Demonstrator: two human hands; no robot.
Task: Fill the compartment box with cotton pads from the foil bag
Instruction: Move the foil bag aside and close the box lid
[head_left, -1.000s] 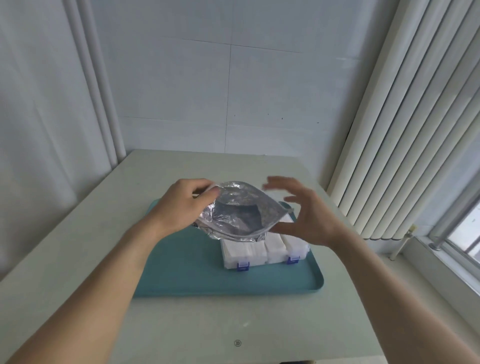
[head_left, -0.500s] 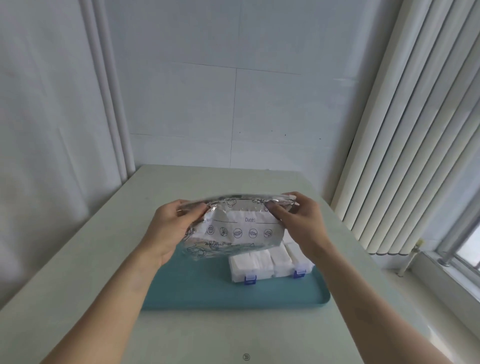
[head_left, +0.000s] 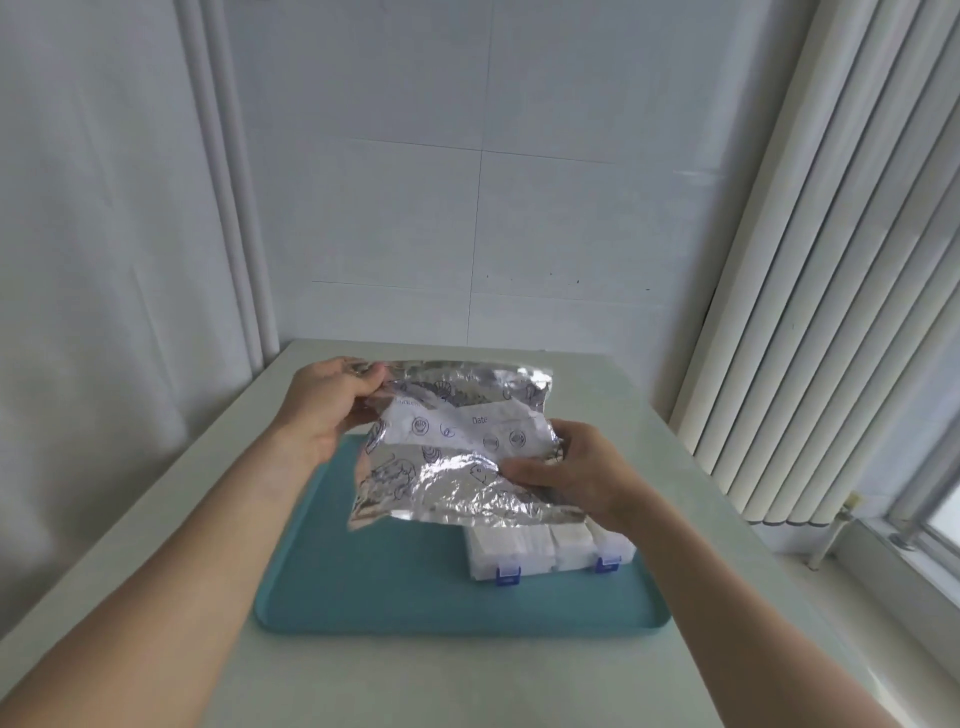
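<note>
On foil bag (head_left: 457, 467): "Date" label

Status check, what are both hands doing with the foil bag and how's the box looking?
Left hand pinches foil bag top corner; right hand grips its right side. Bag held above tray. Compartment box below shows white pads, partly hidden by bag.

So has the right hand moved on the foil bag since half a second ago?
Yes. The right hand has dropped from the foil bag's top edge to its lower right side, nearer the compartment box.
</note>
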